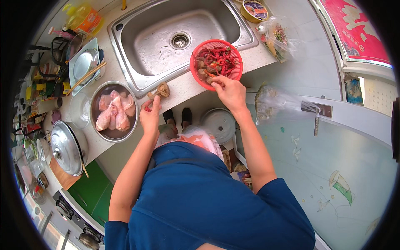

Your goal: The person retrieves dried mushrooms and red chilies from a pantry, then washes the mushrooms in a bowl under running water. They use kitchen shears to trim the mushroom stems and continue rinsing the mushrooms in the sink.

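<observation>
My left hand [150,116] is at the counter's front edge, its fingers on brown shiitake-like mushrooms [163,90]. A small red bit, perhaps chilli, shows by its fingers. A red plastic colander [192,64] stands at the sink's near right corner, holding dried red chillies [223,61] and more brown mushrooms [201,64]. Over its near rim reaches my right hand [232,95], thumb and forefinger pinched on a mushroom inside. Left of my left hand, a steel bowl [135,126] holds raw chicken drumsticks [114,111] in liquid.
Behind the counter edge lies a stainless steel sink [150,40]. To the left are a lidded steel pot [65,150], chopsticks [89,75] on a lidded dish, and an oil bottle [84,18]. Plastic bags [278,39] with food sit at right; a glazed door [300,168] stands beside me.
</observation>
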Action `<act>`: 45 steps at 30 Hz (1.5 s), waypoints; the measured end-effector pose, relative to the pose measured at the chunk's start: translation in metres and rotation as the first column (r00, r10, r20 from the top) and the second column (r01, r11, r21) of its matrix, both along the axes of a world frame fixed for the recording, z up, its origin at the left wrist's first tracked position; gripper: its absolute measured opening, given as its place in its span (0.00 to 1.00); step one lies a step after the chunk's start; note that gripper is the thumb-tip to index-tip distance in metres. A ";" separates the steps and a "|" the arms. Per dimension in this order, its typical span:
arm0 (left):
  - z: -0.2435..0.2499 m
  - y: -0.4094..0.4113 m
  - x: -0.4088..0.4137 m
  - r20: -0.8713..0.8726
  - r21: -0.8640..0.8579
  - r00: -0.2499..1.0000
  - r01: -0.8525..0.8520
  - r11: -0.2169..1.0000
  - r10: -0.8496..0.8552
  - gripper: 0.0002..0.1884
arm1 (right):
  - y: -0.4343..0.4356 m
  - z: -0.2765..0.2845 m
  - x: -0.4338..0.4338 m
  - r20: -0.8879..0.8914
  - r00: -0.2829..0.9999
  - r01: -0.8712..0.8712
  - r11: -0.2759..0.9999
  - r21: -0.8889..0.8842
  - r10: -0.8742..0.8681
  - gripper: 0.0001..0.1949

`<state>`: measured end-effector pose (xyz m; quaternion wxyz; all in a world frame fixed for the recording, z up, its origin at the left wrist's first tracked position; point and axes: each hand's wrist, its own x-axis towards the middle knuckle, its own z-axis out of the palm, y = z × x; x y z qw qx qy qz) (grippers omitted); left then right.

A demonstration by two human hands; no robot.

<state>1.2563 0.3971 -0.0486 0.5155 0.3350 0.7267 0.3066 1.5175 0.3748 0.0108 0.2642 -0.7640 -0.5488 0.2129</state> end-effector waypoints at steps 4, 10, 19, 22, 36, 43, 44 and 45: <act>0.005 -0.012 -0.008 0.072 0.020 0.997 0.039 0.999 -0.041 0.34 | 0.014 -0.009 0.009 0.151 0.988 -0.025 0.997 0.069 0.014 0.11; 0.041 -0.021 -0.011 0.343 -0.181 0.937 -0.005 0.983 0.068 0.24 | 0.030 -0.006 0.027 0.206 0.978 0.001 0.995 0.099 -0.021 0.13; 0.060 -0.003 0.032 0.407 0.013 0.851 0.358 0.934 -0.332 0.16 | 0.038 -0.011 0.024 0.385 0.919 -0.162 0.970 0.183 0.081 0.13; 0.052 0.018 0.070 0.233 0.166 0.851 0.441 0.882 -0.470 0.15 | 0.046 -0.014 0.015 0.456 0.863 -0.287 0.954 0.088 0.217 0.12; 0.039 0.073 0.139 -0.760 0.293 0.484 0.851 0.436 -0.433 0.19 | 0.056 -0.012 0.022 0.556 0.791 -0.190 0.966 -0.176 0.257 0.06; 0.050 0.076 0.138 -0.738 0.336 0.531 0.824 0.456 -0.417 0.16 | 0.058 -0.019 0.057 -0.115 0.993 0.012 1.000 -0.026 -0.015 0.13; 0.053 0.077 0.137 -0.729 0.344 0.539 0.821 0.455 -0.422 0.16 | 0.057 -0.023 0.063 -0.219 0.975 0.017 1.000 -0.024 -0.022 0.14; 0.055 0.079 0.135 -0.686 0.386 0.576 0.806 0.449 -0.444 0.15 | 0.056 -0.022 0.066 -0.374 0.926 0.036 0.999 -0.023 -0.042 0.15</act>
